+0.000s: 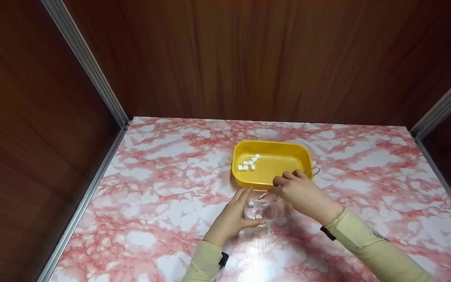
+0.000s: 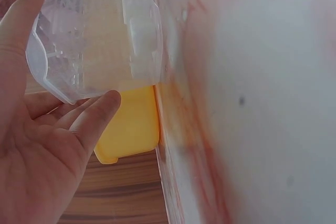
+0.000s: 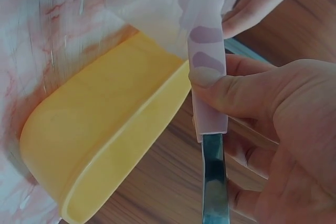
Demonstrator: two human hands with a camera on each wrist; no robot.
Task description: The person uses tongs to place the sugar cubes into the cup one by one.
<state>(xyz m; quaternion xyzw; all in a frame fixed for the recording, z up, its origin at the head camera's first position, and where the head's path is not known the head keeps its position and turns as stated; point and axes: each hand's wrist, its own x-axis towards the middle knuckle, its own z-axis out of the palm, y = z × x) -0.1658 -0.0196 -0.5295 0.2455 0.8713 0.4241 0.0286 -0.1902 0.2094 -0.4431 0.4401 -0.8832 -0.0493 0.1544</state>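
My left hand holds the clear plastic container, thumb on the near side and fingers on the far side. Several white cubes lie at the bottom of the container. My right hand pinches a pair of tongs with lilac grips and a bent metal band, the thumb on one lilac arm. The tongs' tips reach into the container's mouth, and their metal loop sticks out past the knuckles. What the tips hold is hidden. Right behind the container stands a yellow tub.
Several white cubes lie in the left part of the yellow tub. The tabletop has a red and white marbled pattern. Dark wood-grain panels rise behind and at both sides, with metal strips at the corners.
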